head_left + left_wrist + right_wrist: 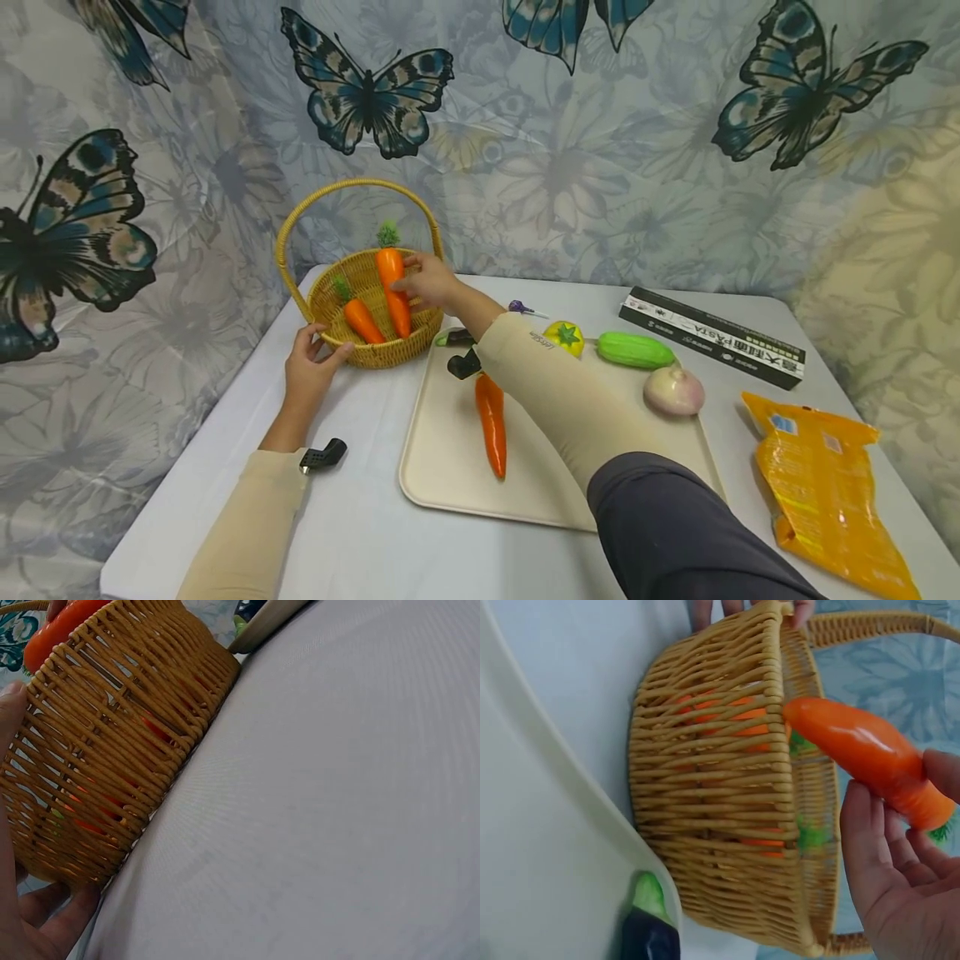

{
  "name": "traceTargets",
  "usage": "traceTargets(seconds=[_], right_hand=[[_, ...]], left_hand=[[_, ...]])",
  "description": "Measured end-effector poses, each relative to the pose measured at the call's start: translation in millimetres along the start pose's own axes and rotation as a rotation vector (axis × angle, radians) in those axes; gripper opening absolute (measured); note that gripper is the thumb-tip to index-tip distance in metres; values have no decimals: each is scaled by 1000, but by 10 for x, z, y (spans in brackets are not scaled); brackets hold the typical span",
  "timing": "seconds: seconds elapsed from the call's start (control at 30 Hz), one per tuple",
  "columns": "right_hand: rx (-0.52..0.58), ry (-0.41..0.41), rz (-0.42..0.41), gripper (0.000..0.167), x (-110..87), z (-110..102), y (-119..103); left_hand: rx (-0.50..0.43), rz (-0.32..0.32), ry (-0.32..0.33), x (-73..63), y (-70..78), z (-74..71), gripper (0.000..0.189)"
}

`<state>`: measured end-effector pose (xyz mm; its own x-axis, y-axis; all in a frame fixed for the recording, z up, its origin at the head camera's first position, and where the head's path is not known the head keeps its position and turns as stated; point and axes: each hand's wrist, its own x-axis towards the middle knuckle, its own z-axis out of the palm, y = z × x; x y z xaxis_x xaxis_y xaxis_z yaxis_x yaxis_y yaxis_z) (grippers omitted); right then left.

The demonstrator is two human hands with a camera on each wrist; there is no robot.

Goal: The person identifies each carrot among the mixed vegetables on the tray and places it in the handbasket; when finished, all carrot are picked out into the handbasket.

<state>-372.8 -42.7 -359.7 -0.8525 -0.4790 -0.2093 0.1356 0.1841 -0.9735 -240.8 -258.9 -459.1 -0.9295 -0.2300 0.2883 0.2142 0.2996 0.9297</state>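
A wicker basket [382,356] with a tall arched handle stands at the table's back left. My left hand [309,368] grips its near left side, thumb at the rim; the left wrist view shows fingers low against the weave. My right hand [432,282] holds a large orange carrot [391,275] with a green top over the basket. In the right wrist view, the thumb and fingers pinch this carrot [862,746] near its leafy end, its tip close to the rim. Another carrot [362,320] lies inside the basket, partly hidden behind the weave in the wrist views.
A beige tray [442,487] holds a long orange-red tapered vegetable [492,425], an eggplant [651,926], a yellow bell pepper [564,337], a green cucumber-like vegetable [636,349] and an onion [675,390]. A black pasta box [712,337] and an orange bag [832,492] lie to the right.
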Motion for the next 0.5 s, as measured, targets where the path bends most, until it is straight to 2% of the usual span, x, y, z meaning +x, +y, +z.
traceTargets(seconds=[0.23,0.5], right_hand=[[-2,22,-24,60,110,44,71],[-137,51,-38,59,172,152,216]], left_hand=[[-6,-9,1,14,23,4,58],[-13,-27,5,20,-20,9,54]])
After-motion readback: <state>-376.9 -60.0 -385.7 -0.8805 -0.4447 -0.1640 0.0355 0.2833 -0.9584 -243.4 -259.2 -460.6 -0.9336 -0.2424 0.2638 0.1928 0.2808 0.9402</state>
